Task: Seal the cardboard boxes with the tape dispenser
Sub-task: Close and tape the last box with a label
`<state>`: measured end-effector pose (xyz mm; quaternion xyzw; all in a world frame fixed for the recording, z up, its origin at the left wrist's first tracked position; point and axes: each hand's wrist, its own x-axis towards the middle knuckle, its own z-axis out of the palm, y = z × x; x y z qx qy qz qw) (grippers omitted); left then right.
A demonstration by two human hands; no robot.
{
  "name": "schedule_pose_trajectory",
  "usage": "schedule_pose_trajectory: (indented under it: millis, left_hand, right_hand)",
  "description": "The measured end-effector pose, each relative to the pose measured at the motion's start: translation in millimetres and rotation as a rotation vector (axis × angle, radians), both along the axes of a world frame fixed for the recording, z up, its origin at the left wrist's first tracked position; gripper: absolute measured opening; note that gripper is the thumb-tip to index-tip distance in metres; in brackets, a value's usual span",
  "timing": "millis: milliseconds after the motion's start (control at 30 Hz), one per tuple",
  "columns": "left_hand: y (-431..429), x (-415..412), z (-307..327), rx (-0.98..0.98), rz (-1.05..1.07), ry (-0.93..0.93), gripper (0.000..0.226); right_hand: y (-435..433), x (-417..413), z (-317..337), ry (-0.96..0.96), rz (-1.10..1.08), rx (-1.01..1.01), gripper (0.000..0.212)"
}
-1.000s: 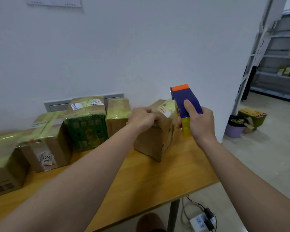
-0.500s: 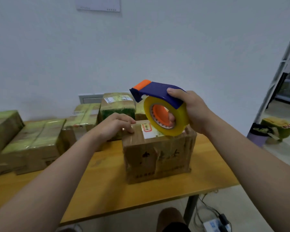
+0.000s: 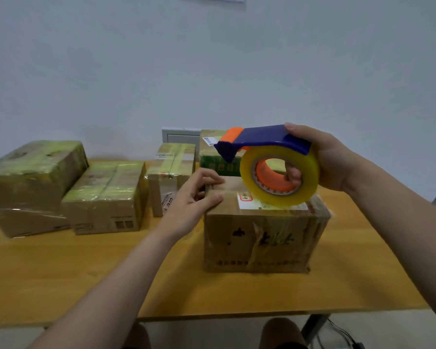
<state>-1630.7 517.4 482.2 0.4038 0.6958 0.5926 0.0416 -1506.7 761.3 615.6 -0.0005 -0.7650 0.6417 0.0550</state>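
Nearest the camera, two knees (image 3: pixel 280 333) showed below the front edge of the wooden table (image 3: pixel 111 278), so the person was probably seated close in. Both forearms reached out over the tabletop.

The left hand (image 3: pixel 194 195) lay at the left end of the cardboard box (image 3: pixel 262 238). Its thumb was on the near top edge and its fingers curved loosely onto the lid, wrapped round nothing. I read it as a steadying hand, since weight there should stop the box sliding when tape is dragged across it.

The box stood right of centre on the table, long face toward the camera, with dark printing and old crinkled tape on that face. A white label (image 3: pixel 246 197) sat on top.

The right hand (image 3: pixel 322 159) gripped the tape dispenser (image 3: pixel 264 137), thumb over the blue hood and fingers hooked through the orange core. The lower rim of the tape roll (image 3: pixel 280 200) hung over the lid beside the label. Whether it touched the lid or sat just clear could not be told. The orange-tipped nose pointed left, toward the steadying hand and above the lid. I judged it was being lined up for a pass along the top. No drawn strip was visible.

Further back on the left, the taped boxes (image 3: pixel 108 195) sat in a row well apart from the working box, likely finished and pushed aside. A green carton (image 3: pixel 217 165) stood behind the dispenser's nose. A wall plate (image 3: pixel 179 136) was on the white wall (image 3: pixel 212 71).
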Motion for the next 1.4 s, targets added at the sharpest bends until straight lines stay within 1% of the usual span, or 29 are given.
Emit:
schedule_pose_trajectory:
  millis: [67, 167, 267, 300, 400, 467, 500, 600, 733, 833, 933, 1067, 1133, 1200, 1233, 1300, 1400]
  left_hand:
    - [-0.9, 2.5, -6.4, 0.007, 0.028, 0.025, 0.013]
    - [-0.1, 3.3, -9.1, 0.040, 0.051, 0.020, 0.012]
    - [-0.3, 3.5, -5.8, 0.069, 0.043, 0.020, 0.009]
    - [-1.0, 3.4, -4.1, 0.072, 0.039, 0.029, 0.010]
    - [-2.4, 0.9, -2.0, 0.074, 0.029, 0.012, 0.010]
    - [-4.8, -0.4, -2.4, 0.089, 0.007, -0.069, 0.007]
    - [-6.1, -1.0, -2.1, 0.091, -0.007, -0.102, 0.006]
    - [-9.1, -3.1, 1.0, 0.064, -0.041, -0.131, 0.004]
    - [-13.9, -6.3, 5.6, 0.065, -0.072, -0.185, 0.014]
    - [-17.7, -8.6, 7.1, 0.041, -0.081, -0.191, 0.030]
    - [-21.1, -10.8, 7.1, 0.018, -0.040, -0.175, 0.042]
    - [-23.4, -10.1, 0.6, 0.052, 0.030, -0.124, 0.053]
    - [-23.5, -8.0, -3.7, 0.115, 0.049, -0.130, 0.048]
    - [-22.9, -5.3, -3.0, 0.174, 0.069, -0.179, 0.029]
    - [-21.7, -4.5, -0.8, 0.185, 0.097, -0.210, 0.024]
    - [-17.5, -4.3, 5.9, 0.157, 0.182, -0.281, 0.026]
    - [-11.9, -4.2, 15.9, 0.023, 0.256, -0.359, 0.033]
  right_hand:
    - [6.0, -0.4, 3.6, -0.027, 0.027, 0.027, 0.065]
    - [15.6, -1.9, 9.2, -0.055, 0.096, 0.057, 0.062]
    - [19.2, -7.2, 16.5, -0.086, 0.208, 0.072, 0.080]
    - [18.6, -9.8, 17.9, -0.100, 0.242, 0.081, 0.079]
    - [16.7, -18.8, 16.5, -0.161, 0.314, 0.098, 0.063]
    - [15.4, -24.3, 13.3, -0.193, 0.347, 0.126, 0.050]
    - [16.0, -26.4, 12.0, -0.203, 0.354, 0.139, 0.046]
    - [21.2, -31.3, 10.9, -0.226, 0.365, 0.153, 0.049]
    - [21.0, -43.5, 16.2, -0.275, 0.405, 0.205, 0.052]
    - [17.9, -56.1, 21.8, -0.320, 0.393, 0.240, 0.058]
    - [17.0, -66.1, 28.5, -0.351, 0.382, 0.265, 0.063]
    - [16.6, -73.7, 33.1, -0.409, 0.430, 0.344, 0.060]
    - [16.5, -75.7, 31.8, -0.423, 0.437, 0.356, 0.060]
    - [16.7, -77.2, 30.5, -0.431, 0.439, 0.360, 0.060]
    - [17.1, -77.7, 30.2, -0.434, 0.439, 0.362, 0.060]
    - [18.2, -78.0, 29.8, -0.436, 0.441, 0.356, 0.060]
    - [18.6, -78.2, 29.6, -0.439, 0.448, 0.356, 0.058]
